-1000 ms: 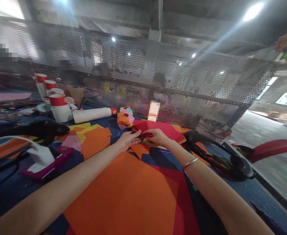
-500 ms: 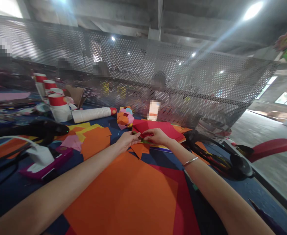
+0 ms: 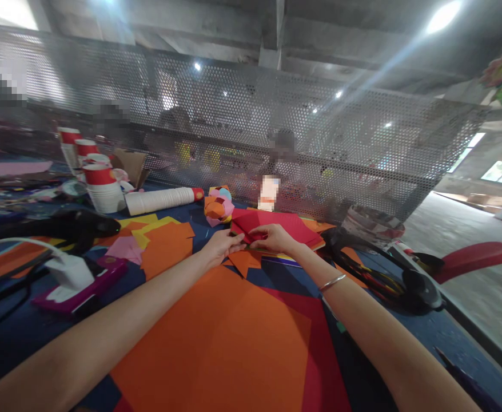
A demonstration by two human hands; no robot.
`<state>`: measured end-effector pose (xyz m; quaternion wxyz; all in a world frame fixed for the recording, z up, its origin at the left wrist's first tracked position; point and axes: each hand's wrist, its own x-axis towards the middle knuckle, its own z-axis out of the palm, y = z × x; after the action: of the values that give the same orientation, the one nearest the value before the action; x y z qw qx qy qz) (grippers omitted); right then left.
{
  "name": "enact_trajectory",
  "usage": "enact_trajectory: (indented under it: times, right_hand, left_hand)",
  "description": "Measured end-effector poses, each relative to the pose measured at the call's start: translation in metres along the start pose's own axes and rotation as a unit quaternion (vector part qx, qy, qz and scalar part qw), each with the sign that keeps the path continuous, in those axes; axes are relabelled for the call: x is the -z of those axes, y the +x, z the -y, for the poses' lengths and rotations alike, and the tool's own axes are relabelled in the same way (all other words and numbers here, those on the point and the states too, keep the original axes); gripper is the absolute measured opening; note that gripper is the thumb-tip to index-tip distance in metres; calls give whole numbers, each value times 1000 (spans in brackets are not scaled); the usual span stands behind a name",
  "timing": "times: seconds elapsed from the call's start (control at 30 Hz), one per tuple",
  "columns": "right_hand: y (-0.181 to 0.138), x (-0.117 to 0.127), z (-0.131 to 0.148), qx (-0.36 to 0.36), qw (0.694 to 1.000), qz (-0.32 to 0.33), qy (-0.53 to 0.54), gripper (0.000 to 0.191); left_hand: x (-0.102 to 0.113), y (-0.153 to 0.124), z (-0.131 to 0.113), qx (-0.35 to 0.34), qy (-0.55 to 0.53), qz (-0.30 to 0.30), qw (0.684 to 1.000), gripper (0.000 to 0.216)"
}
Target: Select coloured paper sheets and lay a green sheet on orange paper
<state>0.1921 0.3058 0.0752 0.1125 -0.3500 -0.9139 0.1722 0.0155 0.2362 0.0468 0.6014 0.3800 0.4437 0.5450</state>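
My left hand (image 3: 222,246) is closed at the left corner of a red sheet of paper (image 3: 285,223), its thumb and fingers pinched at the edge. Close by, my right hand (image 3: 272,237) grips the same sheet's near edge with bent fingers. The red sheet lies on top of a pile of coloured paper, whose yellow and blue edges show under my right wrist. Just below my hands is a small folded orange paper (image 3: 244,262). Nearer to me, a large orange sheet (image 3: 225,337) rests over a dark red sheet (image 3: 326,355).
Stacked paper cups (image 3: 103,191) and a lying cup stack (image 3: 160,200) stand left, beside a paper ball (image 3: 218,206). A purple power strip (image 3: 105,274) holds a white plug. Black headphones-like gear (image 3: 383,269) lies right, by a red-handled tool (image 3: 476,260). Perforated metal mesh (image 3: 234,126) closes off the back.
Between my fingertips, the green that showed is now covered by red paper. Both hands stay in almost the same place.
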Motion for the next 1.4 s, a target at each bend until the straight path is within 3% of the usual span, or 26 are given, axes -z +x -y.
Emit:
enact_trajectory:
  times: [0.87, 1.2, 1.4]
  right_hand:
    - [-3, 0, 5, 22, 998, -32, -52, 31]
    - [-9, -14, 24, -73, 981, -100, -151, 40]
    - [-13, -4, 12, -142, 968, -58, -197, 32]
  left_hand:
    - [1, -2, 1, -2, -20, 4, 1000, 33]
    - [-6, 2, -7, 48, -15, -44, 998, 34]
    - [-13, 2, -13, 89, -4, -38, 995, 34]
